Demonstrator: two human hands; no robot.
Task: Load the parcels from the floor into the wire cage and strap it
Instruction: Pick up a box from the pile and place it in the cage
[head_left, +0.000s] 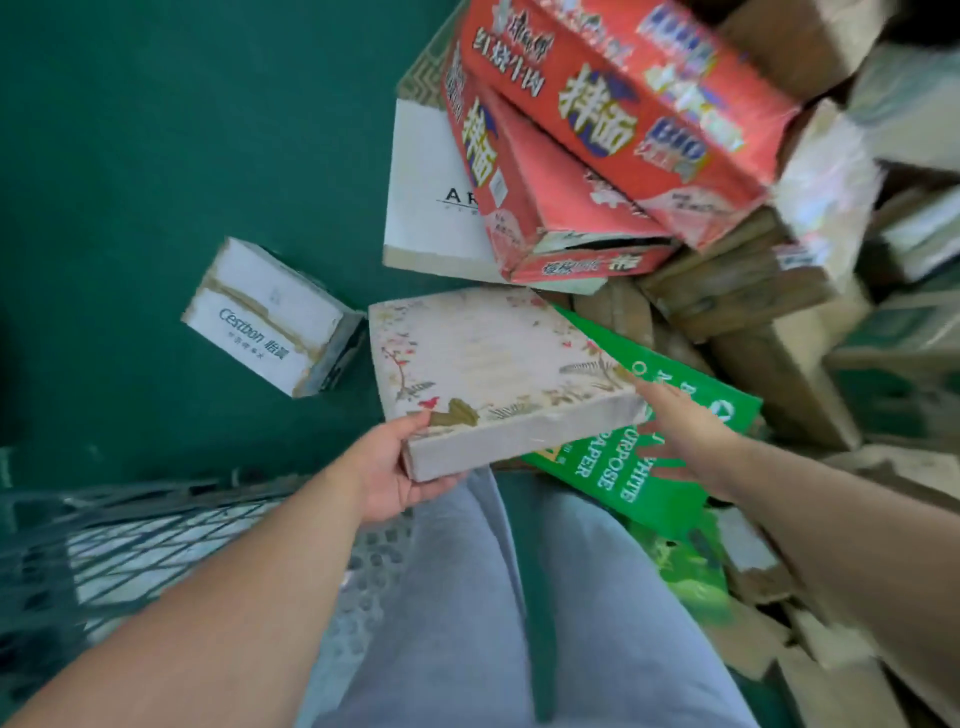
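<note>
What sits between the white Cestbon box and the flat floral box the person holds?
Only bare green floor shows between the Cestbon box and the floral box, in the head view.

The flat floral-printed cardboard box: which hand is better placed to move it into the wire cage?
Left, probably. The left hand grips the flat floral-printed cardboard box at its near corner, and the wire cage lies on that side. The right hand only touches its right edge with straight fingers.

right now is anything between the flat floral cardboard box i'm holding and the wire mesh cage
Nothing visible does. The flat floral cardboard box, gripped by the left hand with the right hand at its right edge, has the wire mesh cage lower left of it; only green floor shows between.
</note>
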